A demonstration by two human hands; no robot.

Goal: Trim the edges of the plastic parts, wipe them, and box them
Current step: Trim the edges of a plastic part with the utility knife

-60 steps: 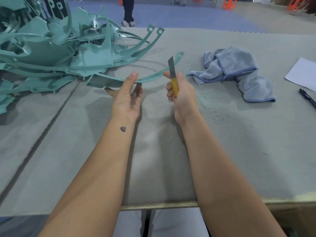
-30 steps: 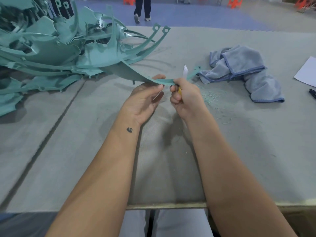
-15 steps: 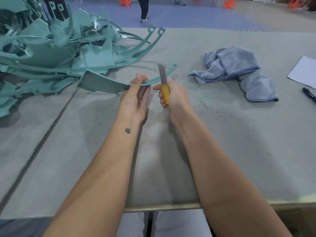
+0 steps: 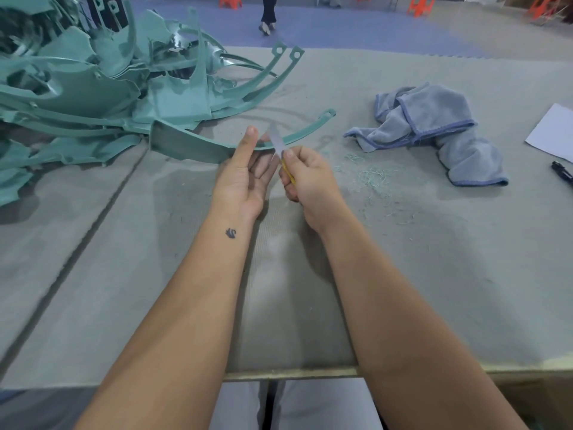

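A long curved teal plastic part [image 4: 192, 145] is held just above the table, its thin end with a hole reaching right. My left hand [image 4: 245, 178] grips it near the middle, thumb up over the top edge. My right hand [image 4: 305, 181] is shut on a yellow-handled knife [image 4: 280, 147], whose blade is blurred and lies against the part's edge right beside my left thumb. A grey-blue wiping cloth [image 4: 434, 128] lies crumpled to the right. No box is in view.
A big heap of teal plastic parts [image 4: 93, 85] fills the table's far left. Thin teal shavings [image 4: 372, 178] litter the grey table [image 4: 434, 290] near the cloth. A white sheet [image 4: 555, 131] and a black pen [image 4: 562, 175] lie at the right edge. A person walks beyond the table.
The knife has kept stroking along the part's edge: blade up and clear half a second ago, now blurred against the strip near my left thumb. The part has shifted slightly.
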